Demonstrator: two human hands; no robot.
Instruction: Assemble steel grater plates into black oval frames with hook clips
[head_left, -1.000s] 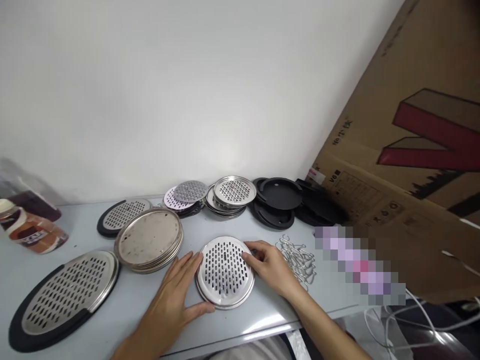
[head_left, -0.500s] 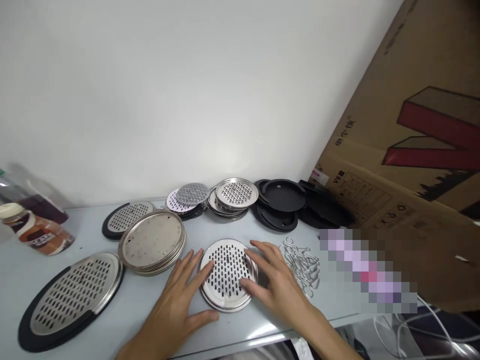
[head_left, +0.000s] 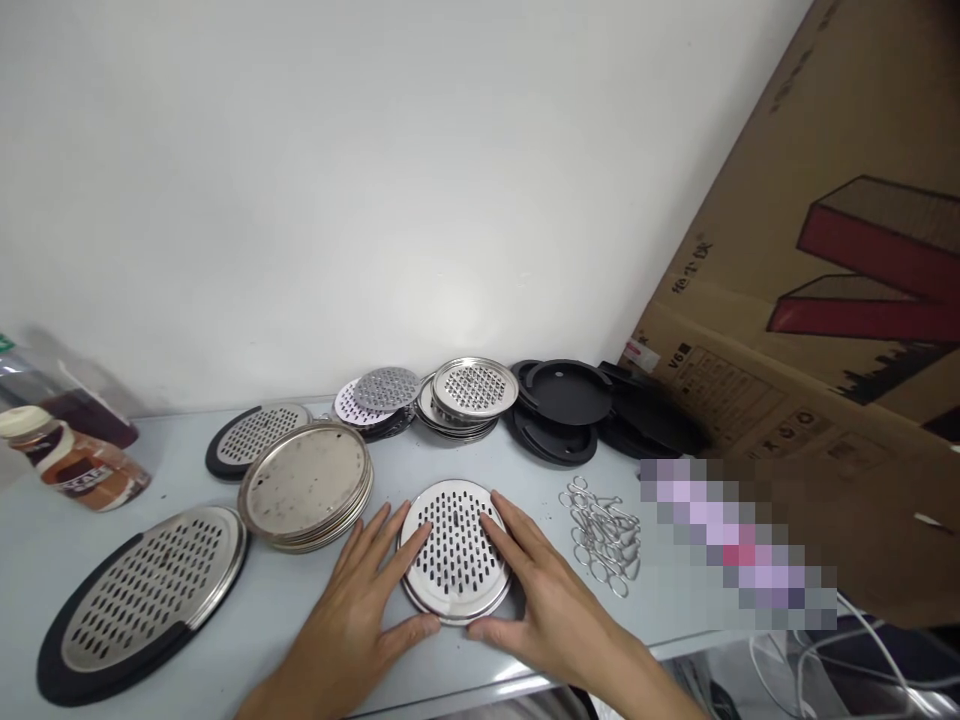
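A round metal plate with rows of slots (head_left: 454,550) lies flat on the table in front of me, with a second rim just visible beneath it. My left hand (head_left: 360,595) is at its left edge, fingers stretched and spread, the index fingertip over the slotted face. On the right side my right hand (head_left: 544,590) lies with extended fingers along the rim and over the slots, its thumb near the front edge. Neither hand is wrapped around the plate; how firmly the fingertips touch is unclear. Beyond my left hand stands a stack of plain metal discs (head_left: 307,480).
Black-rimmed slotted plates (head_left: 142,605) lie left. Along the wall are grater discs (head_left: 476,388) and black round holders (head_left: 566,392). Wire hooks (head_left: 604,535) are heaped right of my hand. A brown-labelled bottle (head_left: 79,465) lies far left; a cardboard box (head_left: 825,350) leans right.
My right hand has shifted toward the plate's right and front rim, its thumb drawn back off the slotted face to the front edge. My left hand has barely moved.
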